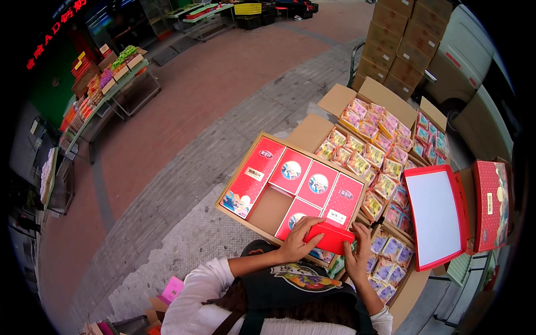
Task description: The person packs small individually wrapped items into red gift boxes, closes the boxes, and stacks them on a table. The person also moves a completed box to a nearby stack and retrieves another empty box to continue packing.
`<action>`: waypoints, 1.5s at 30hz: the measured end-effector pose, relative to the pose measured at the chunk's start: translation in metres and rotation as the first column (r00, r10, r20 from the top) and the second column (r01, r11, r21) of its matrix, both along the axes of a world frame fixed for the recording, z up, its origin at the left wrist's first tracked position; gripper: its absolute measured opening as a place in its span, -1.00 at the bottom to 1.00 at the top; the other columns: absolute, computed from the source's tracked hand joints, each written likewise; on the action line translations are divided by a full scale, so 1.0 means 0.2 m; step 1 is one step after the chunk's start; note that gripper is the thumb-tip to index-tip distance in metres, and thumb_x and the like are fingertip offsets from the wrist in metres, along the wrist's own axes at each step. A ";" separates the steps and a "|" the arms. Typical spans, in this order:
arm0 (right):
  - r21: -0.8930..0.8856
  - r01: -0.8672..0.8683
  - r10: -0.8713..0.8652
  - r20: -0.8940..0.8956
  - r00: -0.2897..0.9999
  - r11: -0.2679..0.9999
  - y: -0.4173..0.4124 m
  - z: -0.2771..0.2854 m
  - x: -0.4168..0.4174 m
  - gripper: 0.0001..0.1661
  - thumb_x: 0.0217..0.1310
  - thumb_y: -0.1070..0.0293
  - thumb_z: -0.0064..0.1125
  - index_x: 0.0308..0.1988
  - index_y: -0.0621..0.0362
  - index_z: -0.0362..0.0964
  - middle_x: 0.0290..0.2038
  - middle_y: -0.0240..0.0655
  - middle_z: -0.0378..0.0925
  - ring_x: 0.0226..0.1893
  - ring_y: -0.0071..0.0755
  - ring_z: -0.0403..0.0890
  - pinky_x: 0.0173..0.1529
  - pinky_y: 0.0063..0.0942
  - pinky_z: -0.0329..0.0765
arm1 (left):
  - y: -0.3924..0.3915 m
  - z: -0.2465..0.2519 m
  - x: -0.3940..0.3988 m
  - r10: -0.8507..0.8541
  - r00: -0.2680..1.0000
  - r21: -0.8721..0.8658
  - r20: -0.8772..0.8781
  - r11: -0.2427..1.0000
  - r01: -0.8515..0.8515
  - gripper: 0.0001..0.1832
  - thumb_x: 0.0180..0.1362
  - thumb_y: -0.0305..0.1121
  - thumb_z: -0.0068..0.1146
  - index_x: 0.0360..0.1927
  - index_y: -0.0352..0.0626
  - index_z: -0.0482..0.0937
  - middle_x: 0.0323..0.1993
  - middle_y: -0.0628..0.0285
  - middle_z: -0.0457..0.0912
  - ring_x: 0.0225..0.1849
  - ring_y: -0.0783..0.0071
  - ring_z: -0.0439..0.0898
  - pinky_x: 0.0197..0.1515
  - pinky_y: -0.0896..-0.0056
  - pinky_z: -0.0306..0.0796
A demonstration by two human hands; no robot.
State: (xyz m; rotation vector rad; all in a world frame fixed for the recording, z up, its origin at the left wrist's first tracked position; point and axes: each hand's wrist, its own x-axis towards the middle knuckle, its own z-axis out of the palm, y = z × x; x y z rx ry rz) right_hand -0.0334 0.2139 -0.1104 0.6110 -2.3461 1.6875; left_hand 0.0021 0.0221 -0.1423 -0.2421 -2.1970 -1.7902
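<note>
Both my hands are on a small red carton (pixel 331 239), held above the near right part of a shallow cardboard box (pixel 270 209). My left hand (pixel 299 242) has its fingers on the carton's left end, with the thumb along its near face. At the right end, my right hand (pixel 358 251) pinches the carton. Inside the shallow box lie a long red carton (pixel 246 194) on the left, another long one (pixel 346 194) on the right, and square red cartons (pixel 289 161) with round pictures between them. Bare cardboard shows in one compartment. My hands partly cover the near right corner.
Open cartons of wrapped packets (pixel 358 157) stand right of the shallow box, with purple packets (pixel 389 259) nearer. Farther right are a red lid (pixel 433 217) with a white inside and a red gift box (pixel 490 205). Stacked cartons (pixel 383 37) rise beside a van (pixel 465 54). Goods tables (pixel 113 90) stand left.
</note>
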 end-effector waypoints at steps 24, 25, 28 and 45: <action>-0.354 0.301 -0.279 0.113 0.954 0.886 -0.15 -0.27 0.06 -0.72 0.21 0.70 -0.02 -0.07 0.34 0.43 -0.21 -0.23 0.48 -0.18 -0.44 0.51 -0.05 -0.55 0.44 | 0.08 -0.07 -0.07 0.138 0.990 0.228 0.003 0.964 -0.135 -0.88 0.23 -0.56 0.03 -0.22 -0.37 0.56 -0.22 0.15 0.47 -0.06 0.36 0.47 0.05 0.42 0.34; -0.356 0.298 -0.276 0.112 0.955 0.886 -0.15 -0.27 0.06 -0.72 0.22 0.70 -0.02 -0.06 0.35 0.43 -0.22 -0.23 0.47 -0.18 -0.44 0.51 -0.05 -0.55 0.44 | 0.08 -0.07 -0.07 0.136 0.991 0.201 -0.014 0.971 -0.130 -0.85 0.25 -0.55 0.01 -0.17 -0.37 0.57 -0.20 0.14 0.48 -0.06 0.38 0.48 0.04 0.43 0.34; -0.367 0.289 -0.267 0.110 0.957 0.884 -0.15 -0.26 0.07 -0.71 0.24 0.69 -0.04 -0.03 0.36 0.41 -0.23 -0.22 0.46 -0.18 -0.44 0.50 -0.05 -0.55 0.43 | 0.08 -0.05 -0.05 0.140 0.989 0.138 -0.037 0.981 -0.134 -0.76 0.26 -0.54 0.00 -0.04 -0.38 0.56 -0.17 0.12 0.51 -0.06 0.39 0.49 0.03 0.46 0.36; -0.326 0.282 -0.265 0.098 0.959 0.902 -0.13 -0.26 0.10 -0.73 0.21 0.72 -0.04 -0.09 0.36 0.44 -0.23 -0.18 0.48 -0.21 -0.39 0.52 -0.08 -0.54 0.45 | 0.09 -0.02 -0.05 0.126 0.983 0.201 0.136 0.968 -0.152 -0.74 0.24 -0.55 0.06 -0.01 -0.35 0.58 -0.13 0.13 0.55 -0.08 0.44 0.53 0.00 0.51 0.38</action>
